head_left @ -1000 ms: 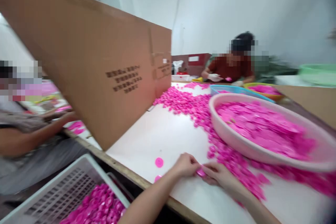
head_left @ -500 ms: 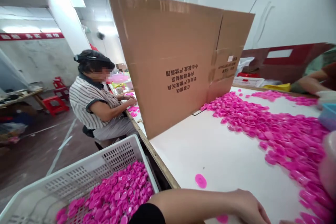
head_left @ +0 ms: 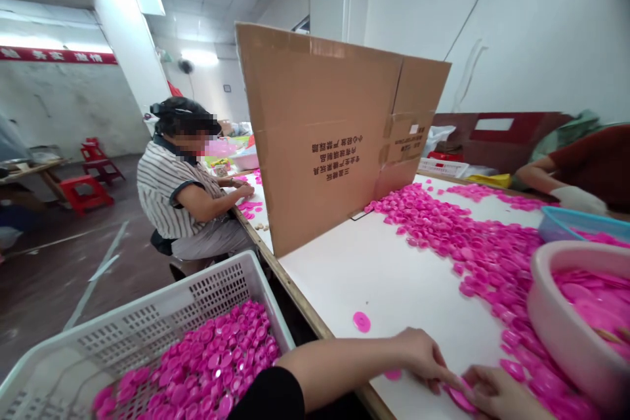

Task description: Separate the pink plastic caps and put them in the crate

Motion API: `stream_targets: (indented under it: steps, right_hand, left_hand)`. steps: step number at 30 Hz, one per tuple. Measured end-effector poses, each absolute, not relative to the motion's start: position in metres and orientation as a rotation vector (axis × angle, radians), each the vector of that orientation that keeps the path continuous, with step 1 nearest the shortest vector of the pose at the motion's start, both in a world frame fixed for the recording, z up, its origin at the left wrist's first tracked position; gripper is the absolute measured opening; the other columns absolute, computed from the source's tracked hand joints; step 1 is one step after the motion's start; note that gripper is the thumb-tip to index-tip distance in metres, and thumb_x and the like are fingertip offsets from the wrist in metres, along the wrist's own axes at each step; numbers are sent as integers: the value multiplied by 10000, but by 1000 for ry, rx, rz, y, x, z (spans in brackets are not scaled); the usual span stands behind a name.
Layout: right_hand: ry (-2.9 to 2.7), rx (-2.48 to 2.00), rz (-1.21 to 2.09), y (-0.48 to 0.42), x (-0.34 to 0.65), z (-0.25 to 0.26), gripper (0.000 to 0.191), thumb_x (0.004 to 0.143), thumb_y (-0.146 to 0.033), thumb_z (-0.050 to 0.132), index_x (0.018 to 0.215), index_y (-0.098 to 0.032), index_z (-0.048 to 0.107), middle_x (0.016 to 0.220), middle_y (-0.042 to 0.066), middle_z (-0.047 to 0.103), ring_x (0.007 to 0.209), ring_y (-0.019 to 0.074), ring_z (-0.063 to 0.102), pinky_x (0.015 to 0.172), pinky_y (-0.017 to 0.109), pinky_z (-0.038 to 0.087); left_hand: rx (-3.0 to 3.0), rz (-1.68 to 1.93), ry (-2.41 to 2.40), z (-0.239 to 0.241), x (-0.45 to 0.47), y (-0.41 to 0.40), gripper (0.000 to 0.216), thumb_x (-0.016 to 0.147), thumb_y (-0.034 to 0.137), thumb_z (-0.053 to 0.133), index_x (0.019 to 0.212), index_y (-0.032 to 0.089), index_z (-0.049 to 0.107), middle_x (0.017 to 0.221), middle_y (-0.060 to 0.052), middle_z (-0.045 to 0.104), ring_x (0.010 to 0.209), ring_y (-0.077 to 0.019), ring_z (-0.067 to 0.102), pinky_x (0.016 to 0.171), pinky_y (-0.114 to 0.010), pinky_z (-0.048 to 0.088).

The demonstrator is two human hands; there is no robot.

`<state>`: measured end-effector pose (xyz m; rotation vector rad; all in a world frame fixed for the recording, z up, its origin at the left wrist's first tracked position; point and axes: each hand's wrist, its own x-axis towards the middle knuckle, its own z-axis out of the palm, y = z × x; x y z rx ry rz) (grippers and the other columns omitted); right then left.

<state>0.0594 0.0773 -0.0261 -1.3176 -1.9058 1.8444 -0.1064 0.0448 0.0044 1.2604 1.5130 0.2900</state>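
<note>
Near the front edge of the white tabletop [head_left: 319, 262], my left hand [head_left: 424, 356] and my right hand [head_left: 499, 392] meet over a round pink plastic piece [head_left: 461, 400]. The fingers of both hands are closed on its rim, one hand at each side. Part of the piece is covered by my fingers. A flat pink disc [head_left: 361, 322] lies alone to the left of my hands. Under my left forearm another pink disc [head_left: 392, 374] shows in part. A long heap of pink plastic pieces [head_left: 443, 236] spreads across the table beyond my hands.
A pale pink basin [head_left: 546, 302] of pink discs stands at the right, with a blue basket [head_left: 566, 226] behind. A white crate [head_left: 69, 354] of pink pieces sits at left. Upright cardboard [head_left: 319, 98] divides the table. One co-worker [head_left: 182, 184] sits left; another's gloved hand [head_left: 578, 200] shows right.
The view has swung right and up, so the basin and my right hand now show. My hands are now seen together on the pink piece.
</note>
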Motion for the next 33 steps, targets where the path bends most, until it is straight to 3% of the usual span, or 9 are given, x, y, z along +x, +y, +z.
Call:
stream_targets:
  steps: [3,8,11,16,21,23,26,30,33]
  right_hand:
    - [-2031,-1191,1546,63,50,0,369,597,-517,596,652,-165,501,397,-27,448,334,91,417,353,191,280]
    - [-1705,-964,1668,16,37,41,486,591,-487,644,922,-150,529,812,50,584,622,148,584,539,244,450]
    - [-1489,-817,1784,-6,26,42,430,577,-428,693,853,-126,561,769,54,591,689,173,585,630,284,462]
    - [-1268,-707,1850,-39,27,25,372,539,-333,741,790,-132,554,660,3,564,615,146,569,613,279,459]
    - [-1532,-723,1851,-56,34,20,271,666,-283,650,883,-141,572,725,15,578,667,139,568,598,230,446]
    - [-1745,-719,1813,-51,35,24,339,675,-284,642,983,-162,569,774,22,581,662,133,563,586,220,445]
    - [-2062,-753,1451,-26,46,30,511,670,-291,655,1149,-224,490,1000,53,537,791,154,550,686,249,452]
    - [-2197,-1253,641,28,72,22,342,824,-222,455,1160,-168,487,1063,114,500,955,206,484,840,332,383]
    - [-2315,-1605,150,53,78,6,363,823,-196,444,1181,-146,475,1125,171,458,1013,311,425,815,436,357]
  left_hand:
    - [1509,437,1614,23,-108,20,305,665,459,571,715,162,618,587,-10,597,653,-158,560,678,-277,438]
    - [1598,1001,1515,47,-108,-36,327,794,440,406,852,145,537,790,-43,602,697,-135,538,631,-231,423]
    - [1606,1115,1435,51,-112,-59,282,800,420,423,842,154,504,791,-47,573,726,-147,532,672,-246,424]
    - [1519,1146,1326,33,-108,-89,240,793,400,445,808,165,488,732,-26,547,692,-150,524,652,-246,429]
    - [1478,1123,1427,17,-105,-110,282,765,431,471,858,168,509,794,-40,576,707,-156,536,661,-244,448]
    - [1529,1106,1600,17,-124,-118,305,762,451,461,887,179,519,834,-42,585,755,-171,544,695,-256,451]
    - [1592,1074,2109,17,-185,-137,361,754,493,425,946,202,516,933,-50,584,883,-213,531,799,-317,425]
    - [1413,511,2957,7,-269,-174,382,755,455,357,1030,225,488,1068,-74,550,982,-289,484,876,-473,344]
    - [1541,358,3082,2,-276,-171,462,773,415,329,1150,168,428,1165,-115,480,1052,-288,439,891,-464,334]
